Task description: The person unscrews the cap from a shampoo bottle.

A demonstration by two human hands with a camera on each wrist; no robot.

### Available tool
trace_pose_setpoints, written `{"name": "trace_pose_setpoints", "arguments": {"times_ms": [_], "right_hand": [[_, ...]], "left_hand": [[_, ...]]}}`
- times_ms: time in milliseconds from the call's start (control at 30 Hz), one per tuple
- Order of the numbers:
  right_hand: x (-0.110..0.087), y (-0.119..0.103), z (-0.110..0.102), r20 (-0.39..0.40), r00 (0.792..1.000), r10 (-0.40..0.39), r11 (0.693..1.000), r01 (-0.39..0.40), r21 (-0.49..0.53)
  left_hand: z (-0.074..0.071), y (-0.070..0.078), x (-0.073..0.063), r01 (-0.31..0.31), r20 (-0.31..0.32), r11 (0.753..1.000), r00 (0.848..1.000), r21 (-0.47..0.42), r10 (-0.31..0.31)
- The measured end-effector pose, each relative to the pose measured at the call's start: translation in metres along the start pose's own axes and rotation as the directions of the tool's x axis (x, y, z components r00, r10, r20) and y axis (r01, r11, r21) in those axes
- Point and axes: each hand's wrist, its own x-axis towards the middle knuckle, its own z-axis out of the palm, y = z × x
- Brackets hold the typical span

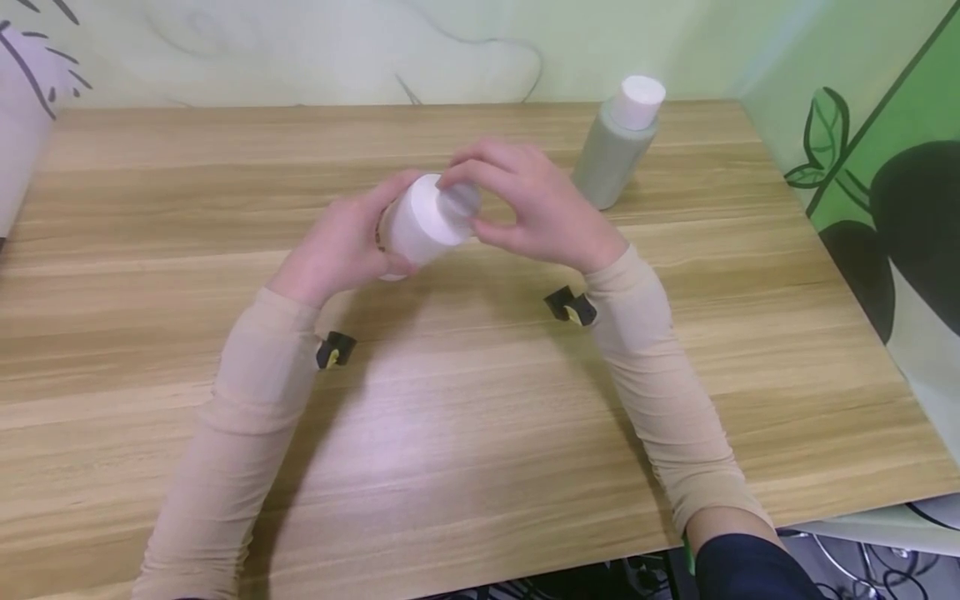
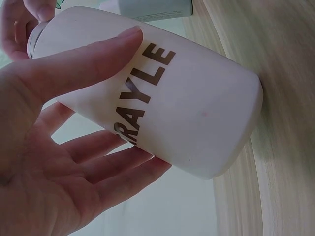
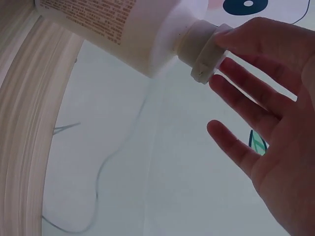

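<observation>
Wood-grained surface (image 1: 465, 450) spreads beneath two forearms in beige sleeves (image 1: 266, 375), each with a small black clip (image 1: 336, 350) at the wrist. Beyond the sleeves, the left hand (image 1: 333, 237) has its grip around the body of a white bottle (image 1: 411, 232), thumb across the front and fingers behind. The bottle leans with its top toward the right hand (image 1: 536, 200), over the middle of the surface; whether its base touches down cannot be told. The right hand's grip is narrow, pinching the pale cap (image 3: 203, 51) at the bottle's neck between thumb and fingertips. Large brown letters (image 2: 134, 93) mark the bottle's side. Farther back, past the right hand, a grey-green bottle (image 1: 615, 158) with a white top stands upright before a pale green painted wall (image 1: 300, 50).
</observation>
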Motion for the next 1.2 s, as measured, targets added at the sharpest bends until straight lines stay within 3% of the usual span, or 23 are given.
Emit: {"name": "trace_pose_setpoints", "arguments": {"times_ms": [300, 467, 700, 1067, 1200], "right_hand": [[0.0011, -0.0001, -0.0009, 0.006, 1.000, -0.029, 0.999, 0.029, 0.027], [0.0030, -0.0002, 0.0009, -0.051, 0.998, 0.034, 0.999, -0.034, 0.000], [0.0005, 0.0001, 0.0031, -0.012, 0.994, 0.107, 0.991, -0.107, -0.080], [-0.0010, -0.0007, -0.0014, 0.076, 0.996, 0.056, 0.998, -0.053, -0.038], [-0.0025, 0.0000, -0.0030, 0.068, 0.997, 0.020, 1.000, -0.018, -0.021]], "left_hand": [[-0.0002, -0.0004, -0.0014, -0.009, -0.013, 1.000, 1.000, -0.008, 0.009], [-0.0005, -0.0001, -0.0020, 0.002, -0.007, 1.000, 1.000, -0.012, -0.002], [-0.0003, -0.0003, -0.0014, 0.005, -0.002, 1.000, 1.000, 0.005, -0.005], [-0.0012, -0.0012, -0.0013, 0.002, -0.005, 1.000, 1.000, -0.007, -0.002], [-0.0006, -0.0009, -0.0005, 0.003, -0.003, 1.000, 1.000, 0.001, -0.003]]}}
